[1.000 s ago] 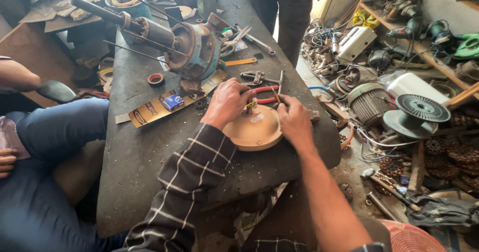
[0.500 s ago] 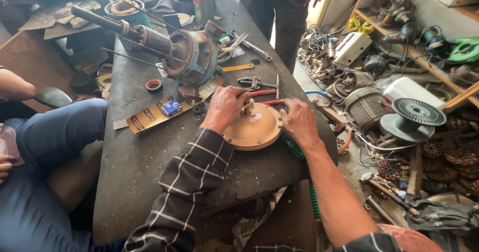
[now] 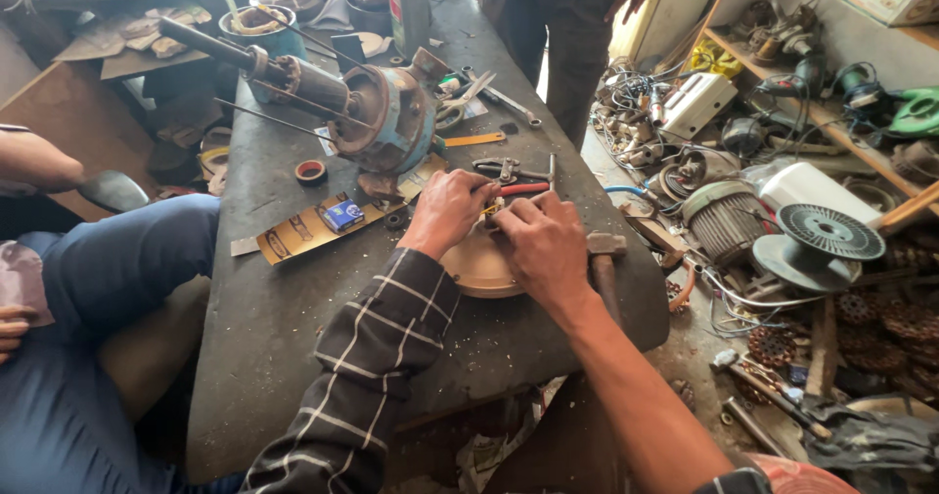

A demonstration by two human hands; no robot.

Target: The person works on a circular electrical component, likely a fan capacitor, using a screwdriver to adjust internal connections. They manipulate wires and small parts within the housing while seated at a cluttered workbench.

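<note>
A round tan metal motor cover (image 3: 476, 268) lies on the dark workbench (image 3: 264, 337). My left hand (image 3: 448, 210), in a checked sleeve, rests on its upper left rim, fingers curled around small wires at the top. My right hand (image 3: 543, 243) presses down on the cover's right side, fingertips meeting the left hand's over the wires. Red-handled pliers (image 3: 516, 188) lie just beyond my fingers. A hammer (image 3: 603, 256) lies beside my right wrist.
A blue motor with a long shaft (image 3: 377, 112) stands behind the cover. A cardboard strip with a small blue box (image 3: 342, 215) and a tape roll (image 3: 311, 171) lie to the left. One person sits at the left (image 3: 117, 259), another stands beyond the bench (image 3: 567, 24). Motor parts and a wire spool (image 3: 817, 240) crowd the floor on the right.
Both hands have closed in toward the top of the cover, fingertips now together over the wires. The cover itself stays in place.
</note>
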